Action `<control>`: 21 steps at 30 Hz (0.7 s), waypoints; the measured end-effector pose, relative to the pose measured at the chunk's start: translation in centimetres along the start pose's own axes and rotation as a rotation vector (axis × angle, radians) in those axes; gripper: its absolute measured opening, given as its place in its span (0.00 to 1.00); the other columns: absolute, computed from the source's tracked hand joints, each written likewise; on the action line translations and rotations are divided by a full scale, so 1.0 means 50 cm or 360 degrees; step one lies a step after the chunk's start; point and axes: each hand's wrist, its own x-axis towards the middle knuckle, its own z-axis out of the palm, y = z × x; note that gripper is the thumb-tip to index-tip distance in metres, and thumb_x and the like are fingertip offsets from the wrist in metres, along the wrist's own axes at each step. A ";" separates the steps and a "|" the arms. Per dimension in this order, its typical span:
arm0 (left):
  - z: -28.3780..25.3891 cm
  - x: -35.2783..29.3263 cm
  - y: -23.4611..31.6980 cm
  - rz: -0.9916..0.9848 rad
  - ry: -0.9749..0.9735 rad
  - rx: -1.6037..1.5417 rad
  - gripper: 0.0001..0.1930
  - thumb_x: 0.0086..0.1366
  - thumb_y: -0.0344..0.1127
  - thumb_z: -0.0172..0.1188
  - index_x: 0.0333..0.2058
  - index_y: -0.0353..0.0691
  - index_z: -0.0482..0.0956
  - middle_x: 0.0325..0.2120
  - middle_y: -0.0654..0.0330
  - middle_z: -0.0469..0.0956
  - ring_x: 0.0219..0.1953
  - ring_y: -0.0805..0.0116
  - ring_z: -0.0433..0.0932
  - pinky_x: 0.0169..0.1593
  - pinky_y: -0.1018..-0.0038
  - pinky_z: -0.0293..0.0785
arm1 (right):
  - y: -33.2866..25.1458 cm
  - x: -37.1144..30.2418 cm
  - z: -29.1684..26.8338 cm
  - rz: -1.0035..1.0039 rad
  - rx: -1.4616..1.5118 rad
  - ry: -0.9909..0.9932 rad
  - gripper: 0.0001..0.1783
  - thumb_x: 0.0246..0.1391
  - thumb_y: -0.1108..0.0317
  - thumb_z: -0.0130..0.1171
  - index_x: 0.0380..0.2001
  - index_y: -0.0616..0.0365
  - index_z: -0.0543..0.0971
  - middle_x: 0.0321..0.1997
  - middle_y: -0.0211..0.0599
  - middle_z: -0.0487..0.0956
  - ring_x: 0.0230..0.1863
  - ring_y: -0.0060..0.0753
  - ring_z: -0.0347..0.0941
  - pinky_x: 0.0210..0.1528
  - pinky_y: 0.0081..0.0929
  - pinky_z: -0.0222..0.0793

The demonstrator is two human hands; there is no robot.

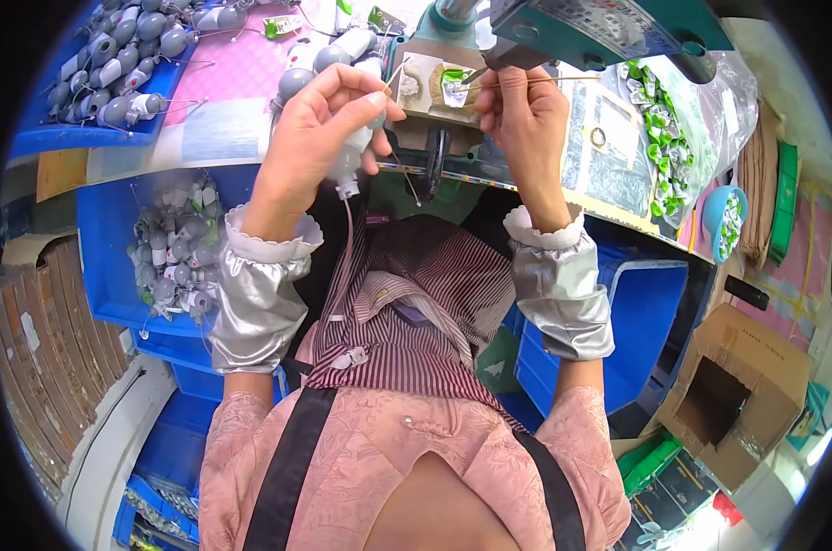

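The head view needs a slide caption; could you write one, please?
Left hand holding a grey part, right hand at a teal machine.

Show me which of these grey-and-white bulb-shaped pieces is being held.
The piece in the left hand, its white end pointing toward the person's lap. It alone is gripped; the other pieces lie in blue bins or on the worktable.

the left arm (248, 387) and right arm (578, 376) reach up from the lower frame, elbows bent. at upper centre-left, the left hand (328, 119) slants rightward, fingers curled, thumb stretched toward the index finger. at upper centre-right, the right hand (529, 110) points upward, fingers bent inward, thumb pressed close. the hands stand apart, wrists lower.
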 end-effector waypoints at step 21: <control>0.107 0.061 -0.038 0.0355 0.0442 0.0629 0.12 0.61 0.39 0.68 0.35 0.34 0.85 0.20 0.66 0.78 0.23 0.84 0.71 0.27 0.81 0.68 | -0.107 0.110 -0.214 -0.0425 -0.0082 -0.0174 0.15 0.68 0.62 0.49 0.34 0.61 0.79 0.26 0.35 0.78 0.21 0.17 0.69 0.19 0.18 0.59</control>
